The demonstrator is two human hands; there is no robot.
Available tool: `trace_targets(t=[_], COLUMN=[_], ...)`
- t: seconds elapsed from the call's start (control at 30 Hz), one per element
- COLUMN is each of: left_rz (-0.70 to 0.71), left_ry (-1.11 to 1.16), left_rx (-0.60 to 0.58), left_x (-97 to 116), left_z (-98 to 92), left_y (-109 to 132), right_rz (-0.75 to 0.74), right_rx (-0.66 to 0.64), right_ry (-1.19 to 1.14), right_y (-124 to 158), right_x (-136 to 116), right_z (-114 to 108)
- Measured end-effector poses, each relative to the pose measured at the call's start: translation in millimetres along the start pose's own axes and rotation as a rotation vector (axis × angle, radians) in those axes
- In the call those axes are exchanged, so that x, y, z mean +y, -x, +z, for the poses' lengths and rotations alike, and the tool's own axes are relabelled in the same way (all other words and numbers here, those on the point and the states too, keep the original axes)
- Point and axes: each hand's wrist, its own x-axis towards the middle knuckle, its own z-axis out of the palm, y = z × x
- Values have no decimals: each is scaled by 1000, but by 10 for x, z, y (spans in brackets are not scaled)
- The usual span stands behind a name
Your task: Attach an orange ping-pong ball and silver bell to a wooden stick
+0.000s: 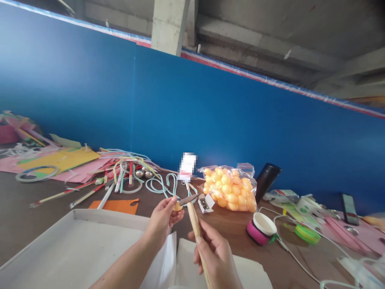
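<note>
My left hand (pixel 164 218) is closed on a small orange ball (pixel 178 207), pinched between the fingertips. In my right hand (pixel 215 251) is a hammer, its pale wooden handle (pixel 195 224) slanting up and away from the palm. The dark, pointed hammer head (pixel 189 199) is at the handle's top, right beside the ball; whether they touch is unclear. Just right of the head, a small open white box (pixel 209 200) holds little metal pieces.
A clear bag of orange balls (pixel 230 188) stands behind, near a black cylinder (pixel 267 180). A white tray (pixel 75 216) lies front left, coloured paper and cords beyond it. At right are a pink-and-white cup (pixel 262 228), green tape (pixel 307 233), cables and a phone (pixel 349 209).
</note>
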Motion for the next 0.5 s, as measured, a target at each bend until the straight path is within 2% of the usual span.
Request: trace_targets(t=[0.5], left_rz=[-10], left_ry=[-16], left_rx=[-14], left_x=[-6], left_z=[-1], left_y=[4], right_rz=[1], right_rx=[17], right_ry=[17], right_y=[-12], right_x=[-5], right_z=[-10])
